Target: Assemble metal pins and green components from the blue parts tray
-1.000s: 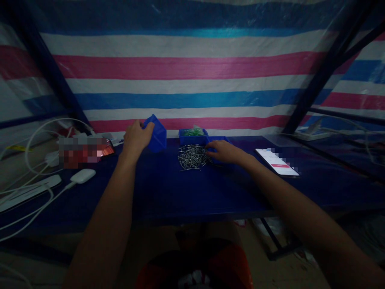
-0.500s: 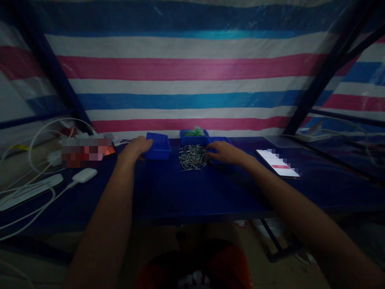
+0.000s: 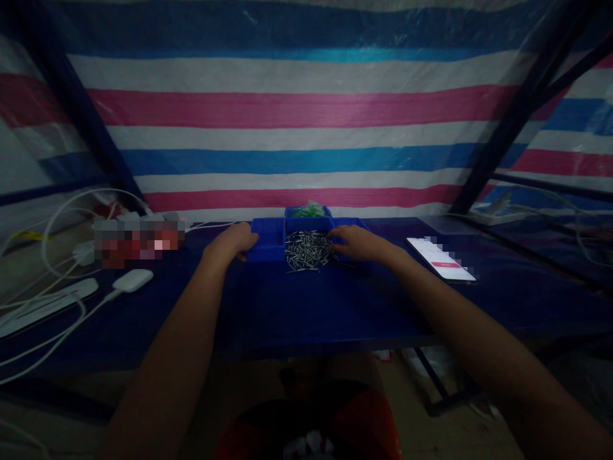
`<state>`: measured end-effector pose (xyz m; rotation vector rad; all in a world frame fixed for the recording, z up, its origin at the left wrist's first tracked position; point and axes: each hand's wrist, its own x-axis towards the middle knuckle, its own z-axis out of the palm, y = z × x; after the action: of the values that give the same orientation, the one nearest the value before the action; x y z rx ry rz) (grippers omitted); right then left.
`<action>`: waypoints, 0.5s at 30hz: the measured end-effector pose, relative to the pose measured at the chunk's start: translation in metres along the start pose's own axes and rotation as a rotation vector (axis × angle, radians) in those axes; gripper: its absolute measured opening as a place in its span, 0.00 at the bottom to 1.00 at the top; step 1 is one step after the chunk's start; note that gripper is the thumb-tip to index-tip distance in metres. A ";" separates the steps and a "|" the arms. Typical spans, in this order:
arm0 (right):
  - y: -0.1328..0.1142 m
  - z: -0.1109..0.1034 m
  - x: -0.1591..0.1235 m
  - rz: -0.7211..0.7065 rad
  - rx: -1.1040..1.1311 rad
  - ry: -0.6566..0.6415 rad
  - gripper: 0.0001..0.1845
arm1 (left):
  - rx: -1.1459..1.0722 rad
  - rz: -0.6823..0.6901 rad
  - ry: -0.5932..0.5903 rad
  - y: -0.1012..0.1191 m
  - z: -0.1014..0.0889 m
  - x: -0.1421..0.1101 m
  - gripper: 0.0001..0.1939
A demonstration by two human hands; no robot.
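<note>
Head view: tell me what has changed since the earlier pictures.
The left hand has brought the left blue bin down and to the right, from raised and tilted to level beside the metal pile; the hand is still at its left edge. The right hand at the pile, the back blue bin and the lit phone stayed put.

Hands (image 3: 234,241) apart — arms (image 3: 184,326) forward (bare)
</note>
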<state>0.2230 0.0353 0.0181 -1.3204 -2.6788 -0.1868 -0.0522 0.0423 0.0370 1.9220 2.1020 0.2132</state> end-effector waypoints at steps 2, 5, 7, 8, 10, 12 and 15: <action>0.002 0.001 0.000 -0.006 0.009 0.003 0.18 | 0.005 0.004 -0.002 0.002 0.001 0.000 0.20; 0.004 0.003 0.001 -0.007 0.009 -0.003 0.18 | 0.036 0.013 0.002 0.004 0.001 -0.001 0.19; 0.005 0.004 0.001 -0.009 0.002 -0.004 0.19 | 0.068 0.024 0.015 0.003 0.000 -0.001 0.18; 0.005 0.004 0.001 -0.012 0.003 -0.003 0.19 | 0.080 0.029 0.018 0.003 -0.001 -0.001 0.18; 0.006 0.004 0.001 -0.015 0.010 0.003 0.19 | 0.084 0.032 0.016 0.001 -0.002 -0.001 0.18; 0.007 0.005 0.002 -0.017 0.017 0.008 0.19 | 0.065 0.023 -0.002 -0.001 -0.003 0.000 0.18; 0.007 0.005 0.002 -0.013 0.015 0.009 0.19 | 0.048 0.012 -0.012 -0.003 -0.003 0.000 0.18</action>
<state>0.2269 0.0420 0.0134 -1.2957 -2.6764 -0.1728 -0.0559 0.0426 0.0394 1.9583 2.1076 0.1546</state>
